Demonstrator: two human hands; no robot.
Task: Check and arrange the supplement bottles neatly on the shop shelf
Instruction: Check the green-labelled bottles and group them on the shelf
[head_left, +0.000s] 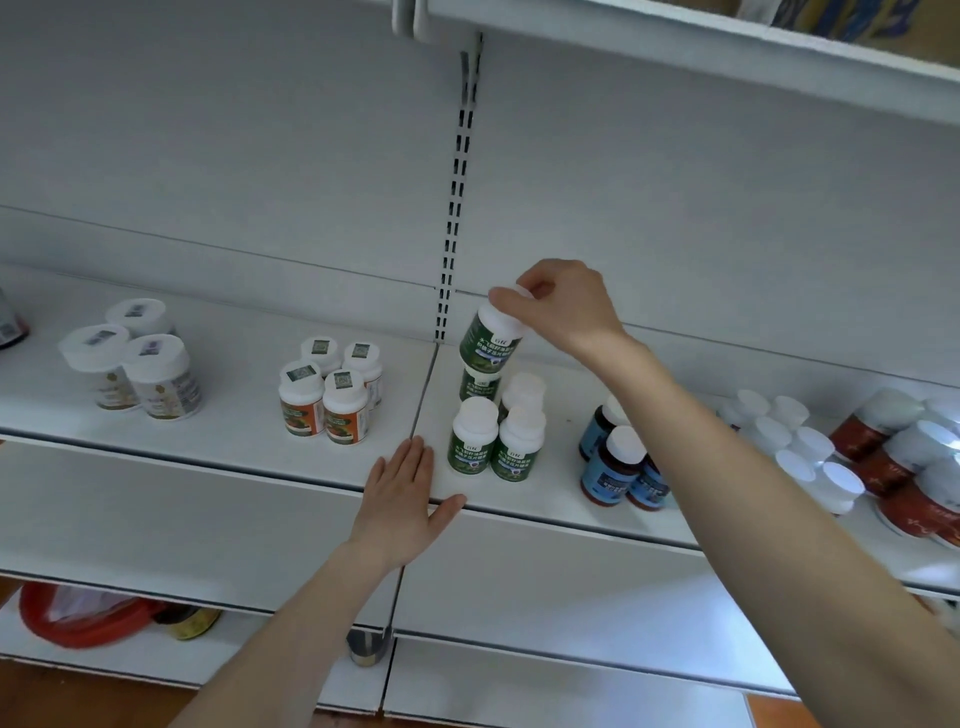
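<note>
**Right hand lifts a green bottle by its cap**

Our right hand (558, 306) reaches forward over the shelf (208, 364), arm stretched, wrist bent down, fingers curled round the white cap of a green bottle (488, 340). The bottle tilts, held above another green bottle (479, 383) at the back of a cluster near the shelf's middle seam. Our left hand (402, 499) lies flat on the shelf's front edge, fingers straight and together, thumb spread, holding nothing, just beside the front green bottles (496, 441).
</note>
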